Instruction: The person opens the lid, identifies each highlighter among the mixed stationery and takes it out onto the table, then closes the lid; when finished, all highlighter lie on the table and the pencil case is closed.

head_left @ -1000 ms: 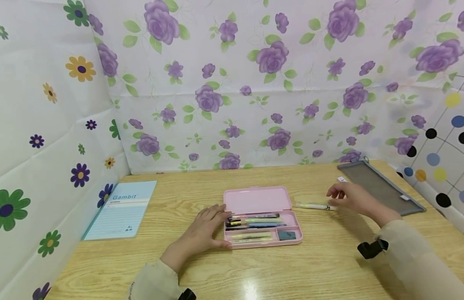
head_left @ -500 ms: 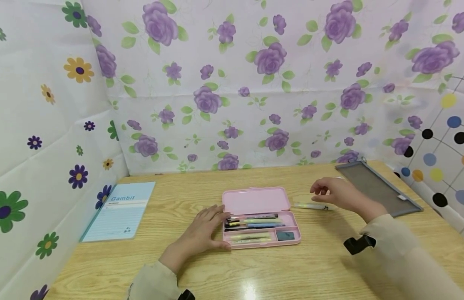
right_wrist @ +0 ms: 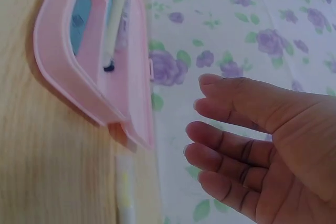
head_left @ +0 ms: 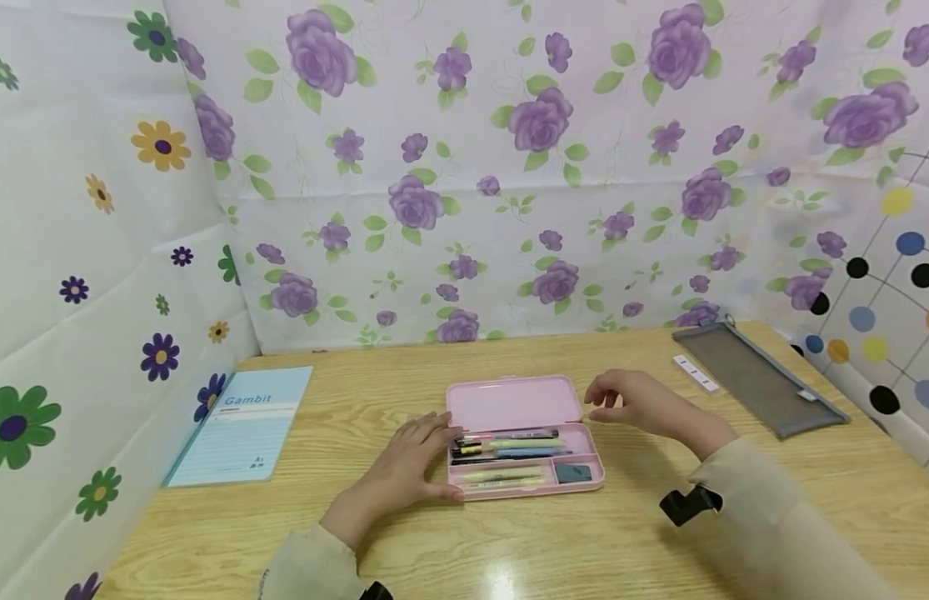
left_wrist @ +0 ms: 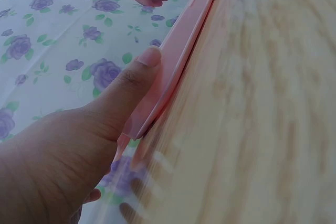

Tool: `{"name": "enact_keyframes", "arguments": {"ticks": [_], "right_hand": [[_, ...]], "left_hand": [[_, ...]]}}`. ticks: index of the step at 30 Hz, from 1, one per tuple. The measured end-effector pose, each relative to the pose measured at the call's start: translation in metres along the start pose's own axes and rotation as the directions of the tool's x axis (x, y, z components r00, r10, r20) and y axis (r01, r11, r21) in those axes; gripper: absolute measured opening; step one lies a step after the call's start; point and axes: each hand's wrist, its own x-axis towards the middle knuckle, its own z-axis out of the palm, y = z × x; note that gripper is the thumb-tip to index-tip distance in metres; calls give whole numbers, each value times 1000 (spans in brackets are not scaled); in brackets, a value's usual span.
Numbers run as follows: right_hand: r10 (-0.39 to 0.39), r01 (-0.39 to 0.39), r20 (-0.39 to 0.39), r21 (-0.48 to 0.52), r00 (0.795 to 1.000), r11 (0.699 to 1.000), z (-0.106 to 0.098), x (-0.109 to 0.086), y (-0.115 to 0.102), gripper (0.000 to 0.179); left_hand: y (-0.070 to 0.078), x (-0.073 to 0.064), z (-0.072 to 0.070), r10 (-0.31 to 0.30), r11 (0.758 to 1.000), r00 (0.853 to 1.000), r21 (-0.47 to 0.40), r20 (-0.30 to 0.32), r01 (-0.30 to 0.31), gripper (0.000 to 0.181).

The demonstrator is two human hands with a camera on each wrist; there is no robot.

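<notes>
A pink pencil case [head_left: 515,402] lies with its lid folded back. Several pens [head_left: 512,445] and a dark teal eraser [head_left: 573,472] fill its compartments. My left hand [head_left: 404,462] holds the case's left end, thumb [left_wrist: 128,85] along the front wall and fingers at the back-left corner. Over the table at the case's right end hovers my right hand [head_left: 644,404], holding nothing; its fingers [right_wrist: 215,156] are loosely bent. A pale pen with a yellow part [right_wrist: 125,187] lies on the table beside the case in the right wrist view, hidden behind the hand in the head view.
A light blue notebook [head_left: 242,425] lies at the left of the wooden table [head_left: 374,546]. To the right are a grey mesh zip pouch [head_left: 760,379] and a small white strip with dark marks [head_left: 696,373]. Floral sheets [head_left: 427,250] hang behind the table.
My right hand has moved left, from near the pouch to the pencil case's right end, and now covers the pale pen. The white strip has come into full sight. My left hand stays put.
</notes>
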Motion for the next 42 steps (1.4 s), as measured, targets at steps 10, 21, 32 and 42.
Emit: {"name": "enact_keyframes", "arguments": {"ticks": [10, 21, 32, 42], "right_hand": [[-94, 93, 30, 23, 995, 995, 24, 10, -12, 8], [-76, 72, 66, 72, 995, 995, 42, 14, -22, 10], [-42, 43, 69, -10, 997, 999, 55, 16, -27, 9], [-78, 79, 28, -40, 997, 996, 61, 17, -27, 9]], "left_hand": [[1, 0, 2, 7, 1000, 1000, -17, 5, -7, 86], [3, 0, 0, 4, 1000, 1000, -26, 3, -4, 86], [2, 0, -1, 6, 1000, 1000, -28, -5, -6, 87], [2, -1, -3, 5, 1000, 1000, -28, 2, -5, 86]]}}
